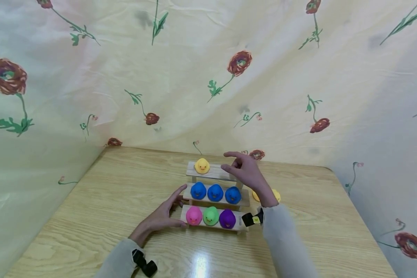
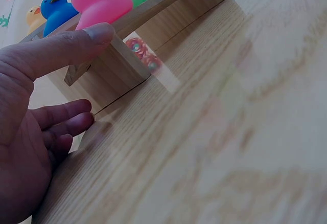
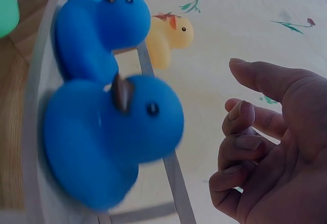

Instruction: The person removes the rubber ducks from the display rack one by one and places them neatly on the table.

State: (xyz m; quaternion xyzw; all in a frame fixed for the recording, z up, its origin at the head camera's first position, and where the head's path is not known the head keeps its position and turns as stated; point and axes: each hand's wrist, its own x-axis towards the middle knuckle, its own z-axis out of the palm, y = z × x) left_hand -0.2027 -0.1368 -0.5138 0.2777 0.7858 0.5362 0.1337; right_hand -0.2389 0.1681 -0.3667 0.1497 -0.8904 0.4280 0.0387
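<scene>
Fingers, right hand point(image 1: 248, 172): thumb and forefinger are being held apart near the top shelf point(image 1: 215, 172)
Fingers, left hand point(image 1: 161, 216): thumb and forefinger are being spread at the left end of the stand point(image 2: 115, 70)
Yellow duck point(image 1: 202, 166): being borne on the top shelf, left part
Blue ducks point(image 1: 215, 192): three are being borne on the middle shelf point(image 1: 244, 198)
Pink, green, purple ducks point(image 1: 211, 216): being borne on the bottom shelf point(image 1: 242, 223)

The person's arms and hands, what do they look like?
The left hand and right hand are bare; both arms wear pale grey sleeves, with a black strapped device at each wrist, the right one bearing a yellow patch.
</scene>
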